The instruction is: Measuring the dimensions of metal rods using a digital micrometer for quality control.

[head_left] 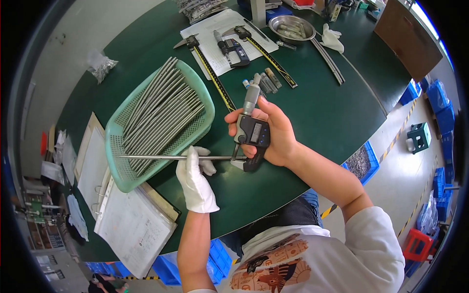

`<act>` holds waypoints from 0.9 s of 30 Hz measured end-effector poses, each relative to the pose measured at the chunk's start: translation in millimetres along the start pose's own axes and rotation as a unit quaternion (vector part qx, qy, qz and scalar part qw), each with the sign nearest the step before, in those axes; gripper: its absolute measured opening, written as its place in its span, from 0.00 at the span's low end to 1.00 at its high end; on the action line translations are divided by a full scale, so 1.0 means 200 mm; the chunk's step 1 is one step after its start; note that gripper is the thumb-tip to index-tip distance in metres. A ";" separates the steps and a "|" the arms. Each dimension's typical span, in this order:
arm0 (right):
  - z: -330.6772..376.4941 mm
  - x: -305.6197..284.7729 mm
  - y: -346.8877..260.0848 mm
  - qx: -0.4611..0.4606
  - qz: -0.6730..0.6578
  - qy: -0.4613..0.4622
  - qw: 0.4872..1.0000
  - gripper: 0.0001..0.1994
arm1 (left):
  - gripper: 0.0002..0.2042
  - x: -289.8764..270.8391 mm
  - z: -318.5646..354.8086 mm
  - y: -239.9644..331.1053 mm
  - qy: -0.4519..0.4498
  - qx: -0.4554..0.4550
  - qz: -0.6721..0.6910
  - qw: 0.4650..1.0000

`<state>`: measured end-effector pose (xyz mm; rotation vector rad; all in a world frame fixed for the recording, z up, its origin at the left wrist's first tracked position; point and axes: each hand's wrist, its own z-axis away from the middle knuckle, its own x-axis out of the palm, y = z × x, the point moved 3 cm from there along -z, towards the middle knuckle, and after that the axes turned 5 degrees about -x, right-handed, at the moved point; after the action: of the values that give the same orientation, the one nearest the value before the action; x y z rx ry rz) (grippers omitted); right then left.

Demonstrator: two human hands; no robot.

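My left hand, in a white glove, is closed around a thin metal rod that lies level across the front of a green basket. My bare right hand grips a digital micrometer with a grey barrel pointing up and a small display. The rod's right end sits in the micrometer's jaw; whether both faces touch it is too small to tell. Many similar metal rods lie slanted in the light green basket, left of my hands.
Two calipers and a second micrometer lie on and around paper sheets. Small clear tubes stand nearby. A metal bowl sits at the back. An open binder lies at the table's left front.
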<state>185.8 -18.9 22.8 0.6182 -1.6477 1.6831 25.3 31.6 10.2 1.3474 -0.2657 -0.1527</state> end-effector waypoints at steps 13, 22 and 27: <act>0.03 0.04 -0.01 -0.018 -0.013 -0.069 0.997 0.34 | 0.18 0.00 -0.01 -0.01 -0.006 0.034 -0.006 0.999; 0.00 0.01 0.00 -0.037 0.026 -0.061 0.997 0.21 | 0.18 0.00 -0.01 -0.01 -0.004 0.020 0.004 1.000; 0.00 0.01 0.01 -0.027 -0.002 0.005 1.000 0.25 | 0.17 -0.01 -0.01 -0.01 -0.010 0.007 0.008 1.000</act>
<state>183.7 -18.8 23.5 0.5859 -1.6783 1.6320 24.8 33.3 8.0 1.3574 -0.2943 -0.1510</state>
